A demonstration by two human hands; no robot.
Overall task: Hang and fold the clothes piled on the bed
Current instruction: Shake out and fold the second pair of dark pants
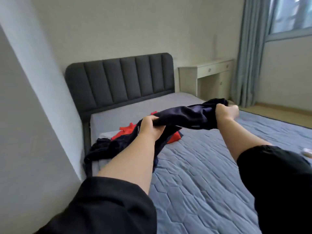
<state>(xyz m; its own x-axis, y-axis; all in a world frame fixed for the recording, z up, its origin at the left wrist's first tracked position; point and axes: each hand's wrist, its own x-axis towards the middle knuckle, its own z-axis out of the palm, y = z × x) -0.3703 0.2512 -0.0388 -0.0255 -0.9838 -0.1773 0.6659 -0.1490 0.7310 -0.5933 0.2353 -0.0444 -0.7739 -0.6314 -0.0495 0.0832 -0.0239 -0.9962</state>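
Clothes pile [118, 141] on bed [202, 166] near headboard [119, 78]; desk [207, 76] right.

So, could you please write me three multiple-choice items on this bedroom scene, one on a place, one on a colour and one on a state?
1. Where does the red garment lie?
A. on the bed, toward the headboard
B. on a chair
C. on the floor

2. What colour is the headboard?
A. white
B. brown
C. dark grey

3. How is the navy garment held?
A. on a hanger
B. gripped by the left hand and right hand
C. lying untouched

Answers: 1 A, it rests on the mattress; 2 C, its padded panels are dark grey; 3 B, both hands curl round it above the bed.
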